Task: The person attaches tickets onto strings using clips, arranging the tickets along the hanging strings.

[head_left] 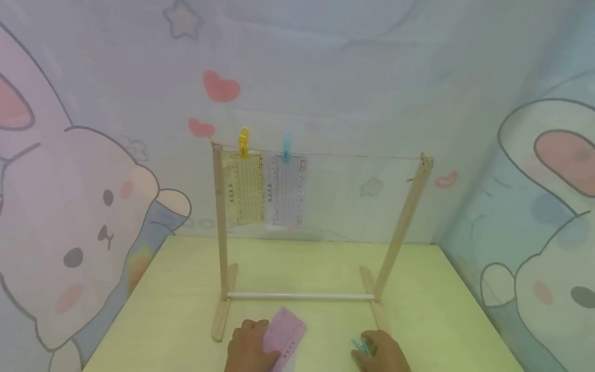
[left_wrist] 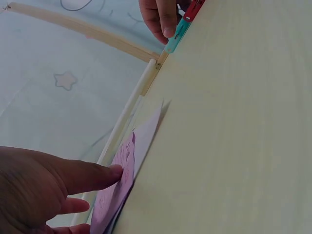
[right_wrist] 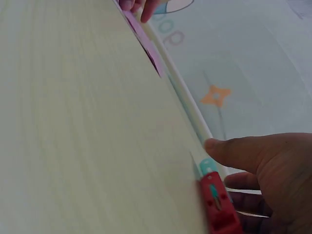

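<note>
My left hand [head_left: 251, 347] is at the near middle of the table, its thumb lying on a pink printed slip [head_left: 286, 333] and its other fingers along the slip's left side. Under the pink slip shows a pale sheet [left_wrist: 146, 136] with its corner lifted. My right hand [head_left: 383, 351] is around a teal clothespin [head_left: 361, 345] on the table at the right. In the right wrist view a red clothespin [right_wrist: 220, 204] overlaps the teal one, and the thumb and fingers are spread apart beside them. The head view hides the red clothespin behind the hand.
A wooden frame [head_left: 220, 217] stands across the table [head_left: 153, 305], with a string [head_left: 353, 155] on top and a white rod [head_left: 302, 296] below. On the string, a yellow clothespin [head_left: 244, 142] holds a yellow slip [head_left: 248, 191] and a blue clothespin [head_left: 286, 147] a white slip [head_left: 287, 194].
</note>
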`<action>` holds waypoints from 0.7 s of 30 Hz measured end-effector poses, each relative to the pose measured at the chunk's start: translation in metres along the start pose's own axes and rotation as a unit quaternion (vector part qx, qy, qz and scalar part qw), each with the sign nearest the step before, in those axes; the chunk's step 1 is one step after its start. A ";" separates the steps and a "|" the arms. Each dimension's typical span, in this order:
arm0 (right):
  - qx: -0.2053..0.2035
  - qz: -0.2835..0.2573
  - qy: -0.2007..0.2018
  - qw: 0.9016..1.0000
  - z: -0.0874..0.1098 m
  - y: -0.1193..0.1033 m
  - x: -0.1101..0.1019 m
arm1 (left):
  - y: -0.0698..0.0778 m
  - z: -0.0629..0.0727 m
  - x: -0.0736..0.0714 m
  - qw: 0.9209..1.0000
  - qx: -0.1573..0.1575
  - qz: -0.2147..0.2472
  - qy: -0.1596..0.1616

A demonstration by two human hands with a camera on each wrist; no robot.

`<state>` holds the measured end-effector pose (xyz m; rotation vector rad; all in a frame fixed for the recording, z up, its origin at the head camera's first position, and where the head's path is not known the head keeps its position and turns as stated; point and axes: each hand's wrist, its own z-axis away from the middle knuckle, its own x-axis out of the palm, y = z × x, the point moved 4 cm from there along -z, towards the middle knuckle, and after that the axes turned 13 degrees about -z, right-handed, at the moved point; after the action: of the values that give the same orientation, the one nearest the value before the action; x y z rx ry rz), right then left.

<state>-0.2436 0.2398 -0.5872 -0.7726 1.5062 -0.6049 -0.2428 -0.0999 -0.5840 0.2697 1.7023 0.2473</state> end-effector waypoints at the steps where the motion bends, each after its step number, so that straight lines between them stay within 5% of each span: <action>1: 0.001 -0.003 0.006 1.000 0.000 0.000 0.002 | -0.001 -0.001 0.002 1.000 0.002 -0.001 -0.001; 9: 0.046 -0.014 0.042 0.998 -0.003 0.004 0.012 | -0.006 -0.004 0.010 1.000 -0.008 0.019 -0.010; 21: 0.045 -0.040 0.063 0.996 0.000 0.002 0.012 | -0.004 0.001 0.001 0.997 0.002 0.075 0.035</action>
<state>-0.2440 0.2316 -0.5962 -0.7383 1.5578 -0.7884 -0.2423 -0.1030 -0.5865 0.3960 1.7540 0.3675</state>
